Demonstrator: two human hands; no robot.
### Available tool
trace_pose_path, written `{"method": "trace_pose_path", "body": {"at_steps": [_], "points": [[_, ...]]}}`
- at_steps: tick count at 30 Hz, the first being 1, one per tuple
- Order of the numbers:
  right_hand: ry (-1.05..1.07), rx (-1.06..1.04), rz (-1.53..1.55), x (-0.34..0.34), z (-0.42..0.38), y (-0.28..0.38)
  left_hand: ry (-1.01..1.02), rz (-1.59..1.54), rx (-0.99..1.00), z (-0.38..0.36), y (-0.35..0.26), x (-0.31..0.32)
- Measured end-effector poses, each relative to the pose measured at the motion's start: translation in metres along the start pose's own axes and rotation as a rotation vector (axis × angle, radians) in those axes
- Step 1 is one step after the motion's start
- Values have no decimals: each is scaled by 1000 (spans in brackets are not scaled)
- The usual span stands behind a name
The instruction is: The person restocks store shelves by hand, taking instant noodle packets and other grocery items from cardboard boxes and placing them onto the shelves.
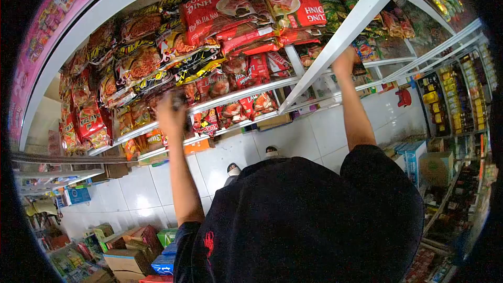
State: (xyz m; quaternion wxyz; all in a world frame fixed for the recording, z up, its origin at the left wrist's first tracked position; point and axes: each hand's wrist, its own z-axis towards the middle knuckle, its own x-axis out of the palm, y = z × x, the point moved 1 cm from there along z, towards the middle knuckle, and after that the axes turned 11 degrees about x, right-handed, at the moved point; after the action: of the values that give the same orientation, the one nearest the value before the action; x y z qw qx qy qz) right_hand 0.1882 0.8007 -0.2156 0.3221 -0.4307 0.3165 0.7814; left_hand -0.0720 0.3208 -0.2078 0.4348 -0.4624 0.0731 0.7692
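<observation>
My left hand is at the front edge of the shelf, beside dark and yellow instant noodle packets. It is blurred, and a dark patch shows by its fingers, so I cannot make out a grip. My right hand reaches in next to the slanting white post, its fingers partly hidden among the packets. Large red noodle packets lie stacked between the two hands, deeper on the shelf. Smaller red packets stand below them behind the white rail.
White floor tiles lie under the shelf, where my feet stand. Cardboard boxes and a blue carton are at lower left. Another rack of yellow goods stands at right, with a carton near it. A red stool-like object is on the floor.
</observation>
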Motion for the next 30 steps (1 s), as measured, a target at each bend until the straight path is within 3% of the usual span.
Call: {"method": "trace_pose_path", "body": {"at_steps": [1,3,4,6,7,9,13,14,15,17,19,20,23,26,29,30], "points": [[-233,-24,218,-35,-9,7,-19,3,-124,2,17,-16],[-269,332,242,-37,3,-39,-134,73,-395,-3,54,-37],[-399,296,158,-11,17,-90,-105,96,-407,-3,61,-33],[-119,546,263,17,38,-147,-88,84,-179,-7,54,5],[-112,540,267,43,52,-184,-60,44,-99,-7,31,21],[121,504,284,88,75,-234,155,44,-30,0,-40,13],[210,415,407,39,61,-160,-78,7,-22,-10,13,2],[238,461,519,50,68,-167,33,-14,-202,-9,30,-14],[241,459,516,56,77,-168,-46,-4,-254,-8,43,-25],[255,594,379,64,88,-169,-18,56,-375,-3,50,-26],[250,588,390,53,89,-159,-109,22,-124,-5,35,11],[239,586,404,50,90,-148,-23,35,-33,0,5,14],[208,580,440,32,89,-128,90,-24,-74,6,-35,14],[193,565,475,12,76,-116,-67,65,-19,-2,15,10],[185,556,519,-4,65,-99,-113,206,-380,-4,65,-24],[-7,411,681,2,52,-103,-97,183,-355,1,60,-28]]}}
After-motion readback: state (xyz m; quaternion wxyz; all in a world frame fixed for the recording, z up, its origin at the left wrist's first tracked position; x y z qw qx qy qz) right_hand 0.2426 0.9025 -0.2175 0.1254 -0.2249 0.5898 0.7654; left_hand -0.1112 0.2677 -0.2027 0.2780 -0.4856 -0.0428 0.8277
